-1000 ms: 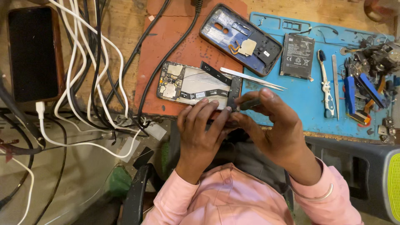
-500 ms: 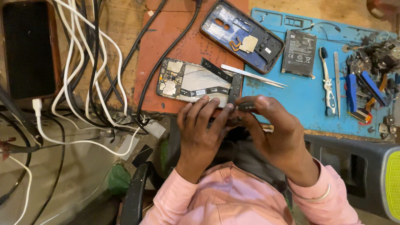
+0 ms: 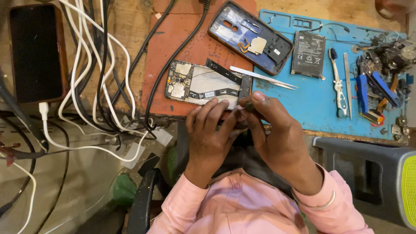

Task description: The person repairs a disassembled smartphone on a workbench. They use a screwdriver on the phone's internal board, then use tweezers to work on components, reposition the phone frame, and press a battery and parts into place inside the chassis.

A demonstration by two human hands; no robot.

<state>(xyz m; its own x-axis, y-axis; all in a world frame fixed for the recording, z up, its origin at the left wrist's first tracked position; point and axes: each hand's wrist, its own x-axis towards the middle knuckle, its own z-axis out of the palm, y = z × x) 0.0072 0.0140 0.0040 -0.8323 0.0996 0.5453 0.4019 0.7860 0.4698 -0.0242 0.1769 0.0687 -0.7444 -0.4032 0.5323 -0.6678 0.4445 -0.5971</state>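
Crowding opened phone (image 3: pixel 203 86): both hands (image 3: pixel 242 134), table edge.

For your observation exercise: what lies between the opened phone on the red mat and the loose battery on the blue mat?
In the head view, metal tweezers lie between the opened phone and the battery, crossing from red mat onto blue mat.

Opened smartphone with bare green circuit boards and black flex ribbons (image 3: pixel 203 85), lying flat, back up, on rust-orange mat, near edge under fingertips.

Head camera looks steeply down, close above workbench (image 3: pixel 130 26).
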